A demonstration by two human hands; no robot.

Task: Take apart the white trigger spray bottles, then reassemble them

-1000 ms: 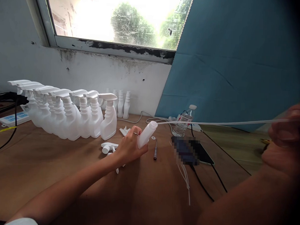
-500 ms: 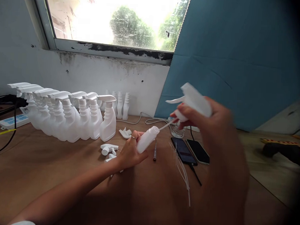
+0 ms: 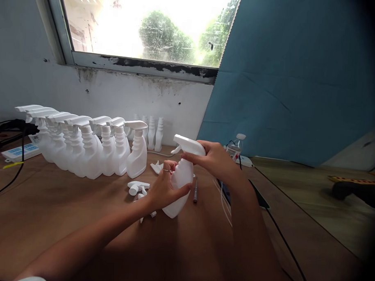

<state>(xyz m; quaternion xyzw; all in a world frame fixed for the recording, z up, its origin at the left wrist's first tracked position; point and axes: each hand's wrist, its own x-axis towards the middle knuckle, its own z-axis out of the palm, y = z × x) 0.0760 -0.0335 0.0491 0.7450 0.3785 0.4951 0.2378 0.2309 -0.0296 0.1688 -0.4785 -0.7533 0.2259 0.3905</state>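
Observation:
My left hand (image 3: 165,187) is wrapped round a white plastic bottle (image 3: 183,177), which stands slightly tilted near the table's middle. On the bottle's mouth sits a white trigger spray head (image 3: 190,144), gripped by my right hand (image 3: 216,160) from the right side. Its nozzle points left, and the join at the neck is partly covered by my fingers. The dip tube is out of sight. Loose spray heads (image 3: 138,187) lie just left of my left hand, and another loose spray head (image 3: 156,167) rests behind it.
Assembled spray bottles (image 3: 91,153) stand in a row at the left. Several bottles without heads (image 3: 159,135) are by the wall. A screwdriver (image 3: 195,192), thin white tubes (image 3: 225,207), a phone (image 3: 259,196) and a clear bottle (image 3: 236,146) are at the right; a power strip (image 3: 21,152) is far left.
My right hand has moved left and down, bringing the spray head onto the bottle; the tube has gone inside. The bottle has turned more upright in my left hand.

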